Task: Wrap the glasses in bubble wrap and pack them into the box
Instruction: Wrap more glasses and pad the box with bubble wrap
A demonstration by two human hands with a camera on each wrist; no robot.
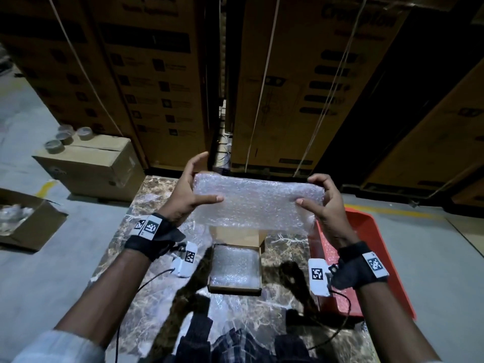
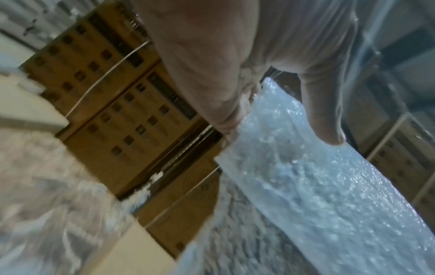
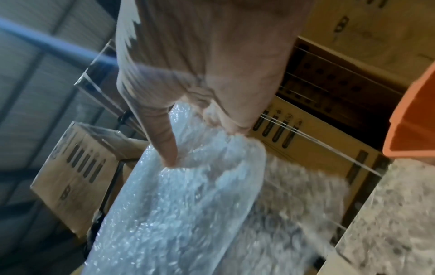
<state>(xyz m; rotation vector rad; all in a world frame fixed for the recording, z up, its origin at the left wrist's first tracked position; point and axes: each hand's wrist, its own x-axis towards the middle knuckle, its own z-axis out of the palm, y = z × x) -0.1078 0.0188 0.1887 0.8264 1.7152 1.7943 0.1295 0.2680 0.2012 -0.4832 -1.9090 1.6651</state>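
I hold a folded sheet of clear bubble wrap (image 1: 258,203) up in the air above the marble table. My left hand (image 1: 193,189) pinches its left end, thumb in front and fingers behind. My right hand (image 1: 323,197) pinches its right end the same way. The left wrist view shows the bubble wrap (image 2: 317,182) under my thumb, and the right wrist view shows the bubble wrap (image 3: 179,204) gripped at its end. Below the sheet, a small open cardboard box (image 1: 235,292) lined with bubble wrap sits on the table. No glasses show in the sheet or on the table.
An orange tray (image 1: 366,258) lies at the table's right edge. A closed carton (image 1: 91,169) with tape rolls (image 1: 65,138) stands on the floor at the left, near an open carton (image 1: 28,226) holding clear items. Tall strapped cartons (image 1: 301,87) wall off the back.
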